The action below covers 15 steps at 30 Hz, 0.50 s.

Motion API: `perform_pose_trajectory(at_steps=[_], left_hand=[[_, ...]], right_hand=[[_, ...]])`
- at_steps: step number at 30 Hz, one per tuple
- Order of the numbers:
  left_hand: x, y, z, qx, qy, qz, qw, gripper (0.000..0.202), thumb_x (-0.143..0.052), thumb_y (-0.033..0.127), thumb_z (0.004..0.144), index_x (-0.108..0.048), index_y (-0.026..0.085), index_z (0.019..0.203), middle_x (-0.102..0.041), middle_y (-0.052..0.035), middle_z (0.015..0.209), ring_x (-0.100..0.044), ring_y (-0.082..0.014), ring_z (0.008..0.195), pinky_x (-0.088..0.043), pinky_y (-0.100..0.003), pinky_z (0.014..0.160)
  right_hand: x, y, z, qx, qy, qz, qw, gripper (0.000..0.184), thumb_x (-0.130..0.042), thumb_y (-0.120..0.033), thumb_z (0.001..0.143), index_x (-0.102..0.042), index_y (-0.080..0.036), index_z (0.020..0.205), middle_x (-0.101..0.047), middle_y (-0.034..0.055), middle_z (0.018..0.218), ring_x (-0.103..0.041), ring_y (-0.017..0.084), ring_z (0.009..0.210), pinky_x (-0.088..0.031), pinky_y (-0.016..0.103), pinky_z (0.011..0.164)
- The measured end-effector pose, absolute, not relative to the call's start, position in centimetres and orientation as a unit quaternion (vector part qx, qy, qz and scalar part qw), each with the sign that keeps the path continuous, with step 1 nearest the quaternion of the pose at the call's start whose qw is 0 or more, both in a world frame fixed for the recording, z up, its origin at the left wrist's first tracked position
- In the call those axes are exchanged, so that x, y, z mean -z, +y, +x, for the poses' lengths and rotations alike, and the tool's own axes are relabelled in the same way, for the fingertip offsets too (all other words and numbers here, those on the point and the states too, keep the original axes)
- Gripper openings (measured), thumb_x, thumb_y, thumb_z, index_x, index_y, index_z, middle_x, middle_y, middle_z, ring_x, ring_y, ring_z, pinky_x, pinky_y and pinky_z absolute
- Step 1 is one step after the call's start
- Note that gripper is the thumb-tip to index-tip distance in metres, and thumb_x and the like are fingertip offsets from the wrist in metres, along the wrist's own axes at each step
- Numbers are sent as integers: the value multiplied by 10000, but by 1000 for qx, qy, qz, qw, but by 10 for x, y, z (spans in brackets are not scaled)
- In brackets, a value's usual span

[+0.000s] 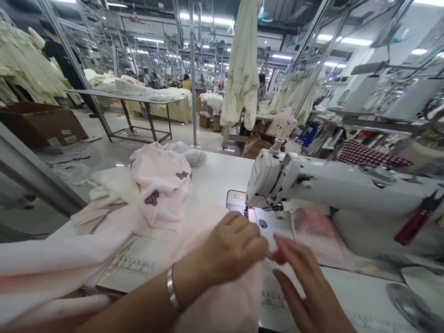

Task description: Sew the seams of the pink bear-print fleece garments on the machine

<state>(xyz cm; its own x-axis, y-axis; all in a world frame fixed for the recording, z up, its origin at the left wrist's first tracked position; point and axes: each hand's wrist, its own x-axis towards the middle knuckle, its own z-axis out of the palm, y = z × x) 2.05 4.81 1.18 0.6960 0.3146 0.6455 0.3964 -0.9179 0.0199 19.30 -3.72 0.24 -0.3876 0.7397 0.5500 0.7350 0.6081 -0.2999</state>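
Pale pink fleece fabric [225,296] lies at the front of the sewing table and runs under my left hand [239,245]. The fingers of that hand are curled closed at the fabric's right edge, and a silver bangle circles the wrist. My right hand [305,282] is just to the right, its thumb and fingers apart, with the fingertips close to those of the left; blur hides whether they touch. Behind both hands stands the white sewing machine head [270,180], its needle area lit. More of the pink garment [163,185], with small brown bear motifs, is bunched on the left.
Red-handled snips [416,222] rest against the machine arm at the right. Pink checked cloth [319,236] lies below that arm. A grey bundle [187,153] sits at the table's far edge. Cream garments [241,69] hang beyond, and a cardboard box [41,122] stands at left.
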Motion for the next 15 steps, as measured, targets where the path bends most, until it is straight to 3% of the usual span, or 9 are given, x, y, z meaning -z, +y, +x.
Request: perform_pose_trajectory(at_steps=[2, 4, 6, 9, 11, 12, 13, 15], left_hand=[[-38, 17, 15, 404, -105, -906, 69, 204, -431, 178, 885, -522, 182, 703, -532, -4, 687, -466, -150, 656, -405, -315, 660], [-66, -2, 0, 403, -88, -908, 69, 210, -429, 127, 865, -518, 181, 683, -520, -2, 672, -468, -145, 629, -393, -302, 592], [-87, -8, -21, 402, -132, -902, 84, 179, -427, 121, 877, -530, 179, 742, -535, -2, 682, -475, -137, 606, -373, -283, 529], [-107, -6, -46, 417, -245, -871, 90, 95, -447, 153, 900, -516, 189, 847, -593, -16, 816, -539, -130, 676, -399, -241, 527], [-114, -7, -48, 412, -273, -864, 91, 95, -456, 165, 898, -503, 195, 821, -600, -24, 895, -568, -138, 729, -428, -237, 549], [-117, -9, -44, 403, -264, -871, 97, 124, -444, 159, 896, -499, 194, 790, -602, -28, 900, -574, -145, 728, -439, -246, 550], [-120, -12, -39, 398, -246, -877, 108, 166, -423, 145, 892, -492, 192, 749, -603, -29, 872, -575, -150, 707, -444, -256, 544], [-125, -19, -31, 394, -210, -887, 119, 221, -389, 114, 876, -485, 190, 691, -596, -24, 774, -567, -152, 658, -450, -267, 531]], right_hand=[[-22, -28, 190, -36, -829, -428, 359, 447, -415, -183, 863, -376, -174, 1308, -375, 175, 1353, -431, 266, 1216, -471, 413, 914], [-38, -21, 191, -112, -833, -400, 366, 243, -450, -221, 857, -517, -229, 1091, -471, 123, 1298, -445, 270, 1210, -459, 441, 931], [-50, -16, 197, -168, -793, -417, 411, 48, -519, -204, 843, -516, -249, 858, -625, 64, 1061, -584, 216, 1024, -517, 377, 838], [-67, -16, 201, -166, -708, -455, 514, 177, -607, -193, 806, -459, -242, 719, -626, 2, 750, -624, 156, 751, -541, 271, 652], [-80, -21, 192, -136, -696, -442, 549, 130, -613, -176, 802, -511, -250, 768, -602, 6, 751, -611, 161, 748, -537, 290, 668], [-87, -25, 184, -129, -713, -423, 545, 123, -600, -166, 808, -545, -260, 866, -612, 28, 844, -611, 180, 827, -536, 326, 732], [-94, -28, 175, -130, -740, -402, 523, 236, -583, -156, 817, -544, -273, 1018, -608, 55, 983, -595, 204, 940, -520, 367, 813], [-104, -33, 158, -155, -804, -362, 446, 528, -557, -157, 829, -370, -284, 1306, -503, 83, 1263, -495, 237, 1153, -453, 417, 949]])
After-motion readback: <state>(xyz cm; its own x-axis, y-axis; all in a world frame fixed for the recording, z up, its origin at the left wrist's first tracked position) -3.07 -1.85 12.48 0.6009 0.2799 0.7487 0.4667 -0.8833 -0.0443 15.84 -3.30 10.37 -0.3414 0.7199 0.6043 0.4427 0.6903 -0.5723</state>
